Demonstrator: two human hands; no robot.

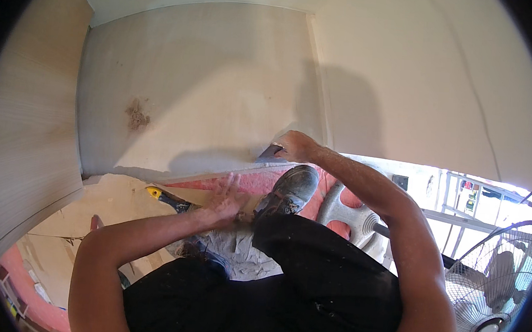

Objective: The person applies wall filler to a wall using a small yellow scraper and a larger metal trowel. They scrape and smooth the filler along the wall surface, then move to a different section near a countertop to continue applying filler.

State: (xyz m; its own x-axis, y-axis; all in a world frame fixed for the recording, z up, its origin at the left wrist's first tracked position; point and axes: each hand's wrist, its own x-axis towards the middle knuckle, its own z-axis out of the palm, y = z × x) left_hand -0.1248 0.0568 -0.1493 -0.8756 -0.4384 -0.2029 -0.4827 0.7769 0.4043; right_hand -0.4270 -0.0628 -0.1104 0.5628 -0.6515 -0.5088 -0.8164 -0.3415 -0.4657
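Scraper (270, 153) is at the centre of the head view, its dark blade by the lower edge of the pale panel (224, 64), which spreads toward 12 o'clock. The right hand (297, 146), close toward 1 o'clock, has its fingers curled tight around the tool, hiding the handle. The left hand (224, 205), at 8 o'clock, has its fingers loosely spread, tips toward 12; I cannot tell whether they touch what lies beneath. A yellow-and-black handle (170, 200), farther out toward 8, runs out of sight behind that arm. At 4 o'clock the fan (497, 287) meets the dark rim; any hub marking is illegible.
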